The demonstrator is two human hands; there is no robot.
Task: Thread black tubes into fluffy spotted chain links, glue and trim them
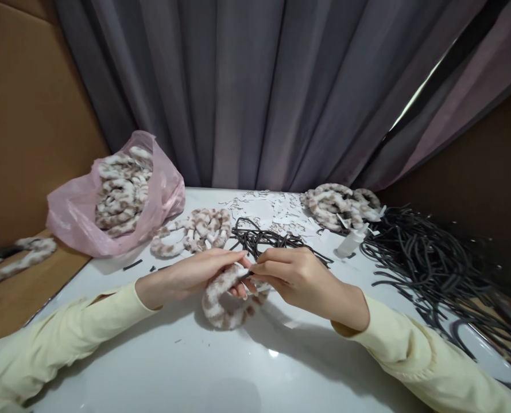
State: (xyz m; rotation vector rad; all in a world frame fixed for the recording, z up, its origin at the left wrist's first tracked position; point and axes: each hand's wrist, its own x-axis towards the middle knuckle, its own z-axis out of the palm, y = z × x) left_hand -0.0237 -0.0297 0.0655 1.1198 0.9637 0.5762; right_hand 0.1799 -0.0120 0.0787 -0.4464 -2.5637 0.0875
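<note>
A furry white-and-brown tube (221,307), bent into a ring, hangs just above the table in front of me. My left hand (215,269) is closed around its upper left end, thumb on top and fingertips showing beneath. From the other side, my right hand (292,275) pinches at the place where the tube's ends meet. A short bit of dark cord (246,276) shows between the fingers there. Whether it sits inside the tube's end is hidden by the fingertips.
A pink plastic bag (169,183) full of furry tubes stands at the left. Behind my hands lie a furry coil (208,226), black cords (259,235) and scraps (273,209). At right are a white bottle (350,244), furry rings (337,203) and a large black cord heap (432,258).
</note>
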